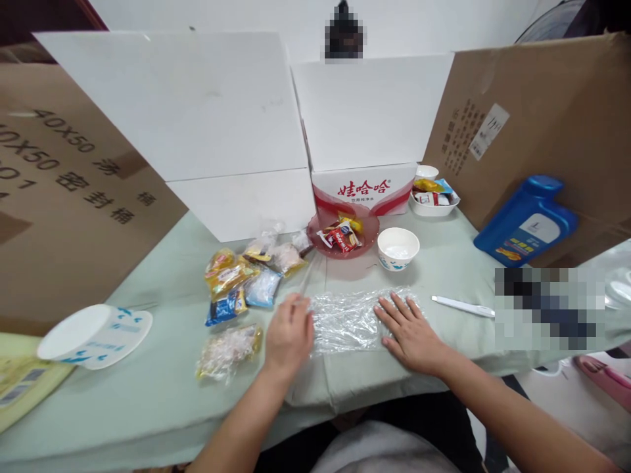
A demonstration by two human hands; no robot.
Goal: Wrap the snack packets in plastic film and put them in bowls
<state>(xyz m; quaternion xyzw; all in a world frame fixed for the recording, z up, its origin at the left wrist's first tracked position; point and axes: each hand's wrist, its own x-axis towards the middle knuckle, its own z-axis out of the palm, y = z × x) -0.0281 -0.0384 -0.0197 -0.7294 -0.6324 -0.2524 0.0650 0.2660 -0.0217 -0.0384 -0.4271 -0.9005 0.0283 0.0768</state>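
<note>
A crinkled sheet of clear plastic wrap (pixel 348 320) lies flat on the pale green table (pixel 148 387). My left hand (pixel 288 335) is curled at the sheet's left edge, fingers pinching it. My right hand (pixel 409 332) lies flat, fingers spread, pressing on the sheet's right end. Just left of my left hand sit several wrapped snacks (pixel 241 282), with one clear packet (pixel 229 350) nearer the front.
Behind the wrap stand a red bowl of snacks (pixel 344 234), a white paper bowl (pixel 397 247) and a white dish (pixel 434 197). A white pen (pixel 463 306) lies at right, near a blue jug (pixel 527 223). A paper cup (pixel 93 335) lies tipped at left. Cardboard and white boxes wall the back.
</note>
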